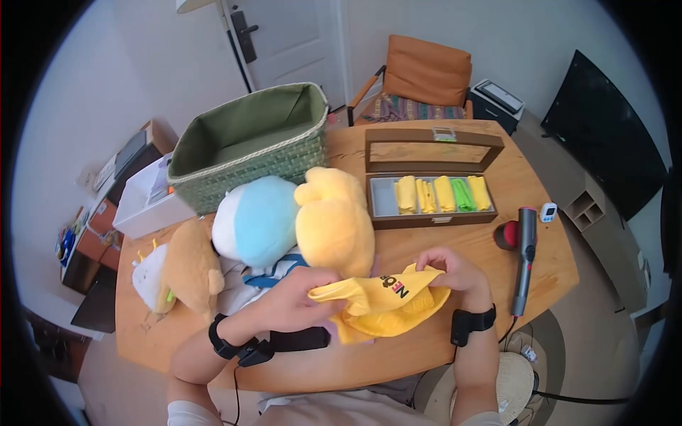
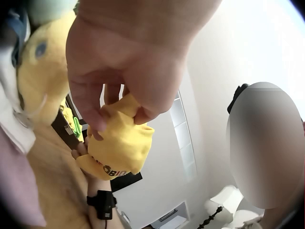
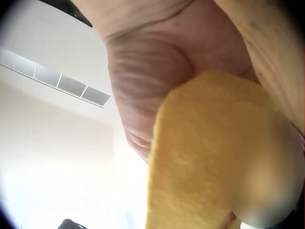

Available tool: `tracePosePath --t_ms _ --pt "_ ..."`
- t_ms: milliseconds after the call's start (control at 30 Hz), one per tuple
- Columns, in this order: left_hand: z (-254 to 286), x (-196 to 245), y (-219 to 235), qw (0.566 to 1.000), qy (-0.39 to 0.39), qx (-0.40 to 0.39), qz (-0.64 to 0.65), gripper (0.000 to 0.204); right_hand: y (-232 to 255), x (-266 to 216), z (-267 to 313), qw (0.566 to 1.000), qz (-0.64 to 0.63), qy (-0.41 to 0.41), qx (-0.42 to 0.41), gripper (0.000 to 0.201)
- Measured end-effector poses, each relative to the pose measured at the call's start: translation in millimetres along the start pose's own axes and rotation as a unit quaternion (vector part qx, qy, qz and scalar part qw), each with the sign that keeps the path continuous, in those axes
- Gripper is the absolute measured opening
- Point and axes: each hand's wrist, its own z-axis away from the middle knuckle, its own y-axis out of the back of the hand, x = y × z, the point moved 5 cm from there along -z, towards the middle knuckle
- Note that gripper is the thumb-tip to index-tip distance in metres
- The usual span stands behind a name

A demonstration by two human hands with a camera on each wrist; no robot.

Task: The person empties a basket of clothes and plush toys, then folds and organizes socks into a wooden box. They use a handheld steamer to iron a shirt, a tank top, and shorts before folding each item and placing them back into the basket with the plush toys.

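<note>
Stretched between both hands over the front of the table is a soft yellow cloth with dark and red printed letters; its exact kind cannot be told. My left hand pinches its left end between thumb and fingers. At the opposite end, my right hand grips the upper edge. The left wrist view has the cloth hanging bunched below the left hand. Seen from the right wrist, the fabric covers most of the right hand's fingers.
A brown lidded box holds several folded yellow and green cloths. Plush toys lie left of it, before a green woven basket. A grey-black corded styling tool and a small white device lie on the right.
</note>
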Motion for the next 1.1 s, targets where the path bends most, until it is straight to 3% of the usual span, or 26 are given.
tracePosePath --t_ms 67,100,200,233,267,300,333,367,400,433,467,533,600,633,700,767,867,900,967,1100 --pt "18 0 8 0.999 -0.006 0.033 -0.04 0.014 -7 3 -1 0.997 0.024 -0.069 0.022 0.023" --pt "29 -2 10 0.993 0.034 0.067 0.088 0.017 -9 2 -3 0.997 0.021 -0.07 0.02 0.023" --pt "62 -15 29 0.986 0.069 0.135 0.063 0.021 -26 3 -9 0.995 0.017 -0.099 -0.01 0.022" --pt "71 -16 35 0.982 0.143 0.121 -0.027 0.017 -34 -3 -14 0.997 -0.009 -0.077 0.007 0.019" --pt "78 -13 35 0.982 0.144 0.122 -0.023 0.017 -36 -8 -17 0.998 -0.032 -0.053 0.024 0.016" --pt "87 -14 39 0.941 0.221 0.145 -0.212 0.015 -33 -6 -18 0.998 -0.031 -0.057 0.024 0.016" --pt "98 -15 44 0.859 0.287 0.161 -0.392 0.015 -20 -3 -20 0.993 0.034 -0.031 0.109 0.016" --pt "107 -19 47 0.853 0.248 0.226 -0.399 0.02 -7 0 -21 0.976 0.099 -0.003 0.192 0.017" --pt "119 -21 48 0.856 0.245 0.224 -0.396 0.02 -2 6 -24 0.975 0.101 -0.005 0.196 0.017" --pt "127 -21 49 0.865 0.266 0.209 -0.37 0.021 13 0 -20 0.913 0.264 0.044 0.308 0.017" --pt "131 -21 47 0.875 0.284 0.194 -0.341 0.022 21 -14 -12 0.808 0.418 0.089 0.406 0.018" --pt "131 -17 43 0.878 0.289 0.197 -0.327 0.022 23 -19 -7 0.798 0.412 0.097 0.429 0.018" --pt "128 -19 40 0.906 0.252 0.111 -0.322 0.024 35 -14 -5 0.805 0.351 0.067 0.474 0.016" --pt "131 -24 43 0.908 0.241 0.114 -0.324 0.024 36 -16 -7 0.782 0.388 0.045 0.486 0.018" --pt "137 -52 44 0.944 0.271 0.117 -0.15 0.028 27 -34 -26 0.753 0.467 0.033 0.462 0.021" --pt "137 -64 39 0.949 0.265 0.116 -0.123 0.029 21 -45 -46 0.72 0.541 0.008 0.435 0.024" --pt "142 -92 32 0.957 0.256 0.115 -0.073 0.03 26 -53 -90 0.658 0.672 -0.124 0.317 0.029" --pt "144 -100 32 0.96 0.255 0.113 -0.002 0.026 30 -56 -99 0.654 0.673 -0.122 0.323 0.029" --pt "148 -98 33 0.959 0.237 0.11 0.107 0.012 38 -46 -116 0.666 0.685 -0.186 0.231 0.035" --pt "152 -95 31 0.97 0.18 0.131 0.098 0.007 52 -47 -134 0.636 0.712 -0.246 0.17 0.036"
